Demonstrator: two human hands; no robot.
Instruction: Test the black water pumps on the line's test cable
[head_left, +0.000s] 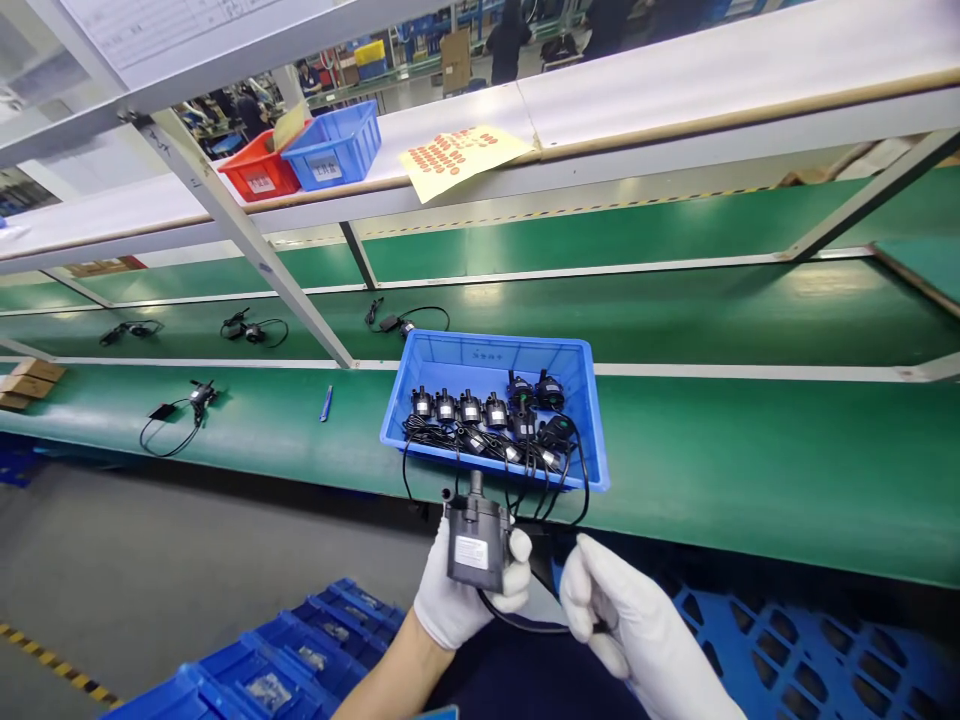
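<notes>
**Gloved hands hold a small pump and its cable in front of a blue bin**

Head view: the left hand point(459, 590), in a white glove, has its fingers wrapped around a small grey-black water pump point(475, 537), label facing the camera and outlet stub pointing up. The pump sits just below the near edge of the green conveyor table point(750, 470), in front of the blue parts bin point(577, 400). The right hand point(630, 625), also gloved, is closed narrowly, pinching the black cable point(525, 622) that loops from the bottom of the pump across to it.

The bin rests on the table's near lane and holds a row of similar black pumps point(469, 408) with tangled leads, some of which hang over its front wall. Further left on the table lie a blue pen point(326, 402) and a single wired pump point(196, 398); three more wired units lie on the lane behind. On the upper shelf stand a red bin point(259, 170) and a blue bin point(334, 148) side by side, with a yellow sheet of red stickers point(459, 155) to their right. Blue stacked crates point(300, 650) stand on the floor at lower left.
</notes>
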